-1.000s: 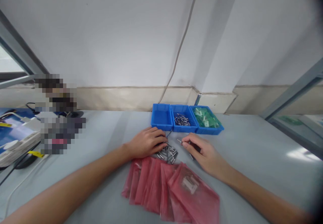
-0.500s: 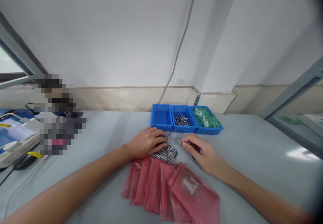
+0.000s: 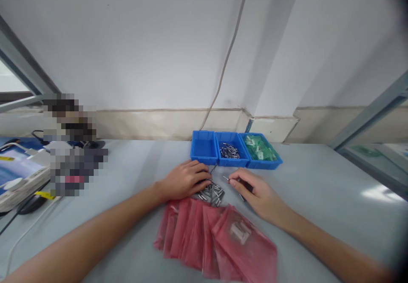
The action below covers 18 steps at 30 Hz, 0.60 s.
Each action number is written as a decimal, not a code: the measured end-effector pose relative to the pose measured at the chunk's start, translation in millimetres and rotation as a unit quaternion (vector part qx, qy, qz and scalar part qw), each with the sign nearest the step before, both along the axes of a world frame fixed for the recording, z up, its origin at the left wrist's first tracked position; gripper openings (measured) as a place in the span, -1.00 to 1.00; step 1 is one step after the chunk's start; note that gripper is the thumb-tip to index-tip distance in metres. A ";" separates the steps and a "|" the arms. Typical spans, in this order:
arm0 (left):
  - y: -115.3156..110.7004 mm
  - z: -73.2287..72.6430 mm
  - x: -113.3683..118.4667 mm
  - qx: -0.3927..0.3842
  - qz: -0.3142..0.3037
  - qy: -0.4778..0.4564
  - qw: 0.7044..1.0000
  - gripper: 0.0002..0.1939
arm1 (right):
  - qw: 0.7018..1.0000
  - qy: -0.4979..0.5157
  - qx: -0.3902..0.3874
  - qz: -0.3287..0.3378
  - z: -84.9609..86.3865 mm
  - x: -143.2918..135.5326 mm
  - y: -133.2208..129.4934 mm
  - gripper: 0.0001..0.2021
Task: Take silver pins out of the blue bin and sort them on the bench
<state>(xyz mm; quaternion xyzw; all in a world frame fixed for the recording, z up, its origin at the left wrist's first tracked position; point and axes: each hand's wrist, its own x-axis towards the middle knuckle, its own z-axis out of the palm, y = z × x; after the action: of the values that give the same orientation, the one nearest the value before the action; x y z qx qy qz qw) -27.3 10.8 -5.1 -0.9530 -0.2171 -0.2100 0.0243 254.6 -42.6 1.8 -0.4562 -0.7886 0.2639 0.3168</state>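
Two bare hands, one little metal pile

So the right hand's [image 3: 253,189] thumb and index finger are pinched together on a thin metal piece [image 3: 226,178]. Left hand's [image 3: 187,180] fingers are bent and close together over the edge of some loose metal pieces [image 3: 213,194]; can't tell if they're gripping any. Red bags [image 3: 193,230] are fanned out just nearer the person. Beyond the hands, three blue bins [image 3: 204,161] sit side by side, the middle one holding metal pins [image 3: 229,151], the right one green bags [image 3: 260,148].
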 end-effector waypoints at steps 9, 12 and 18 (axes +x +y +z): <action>0.8 -1.2 0.0 0.000 0.000 0.000 1.000 -0.68 | 1.000 -0.006 0.000 0.003 -0.8 -0.6 -0.8 -0.78; 0.5 -0.7 0.0 -0.001 -0.001 0.000 1.000 -0.67 | 1.000 -0.008 0.002 0.004 0.1 -0.5 -1.1 -0.78; 0.1 0.0 0.0 -0.005 0.000 0.002 1.000 -0.67 | 1.000 -0.010 -0.001 0.005 2.0 -0.5 -2.1 -0.77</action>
<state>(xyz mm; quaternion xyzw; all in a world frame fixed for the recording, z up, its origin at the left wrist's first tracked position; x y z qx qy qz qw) -27.2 10.9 -5.1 -0.9534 -0.2185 -0.2071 0.0196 254.1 -44.7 3.8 -0.4551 -0.7937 0.2615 0.3075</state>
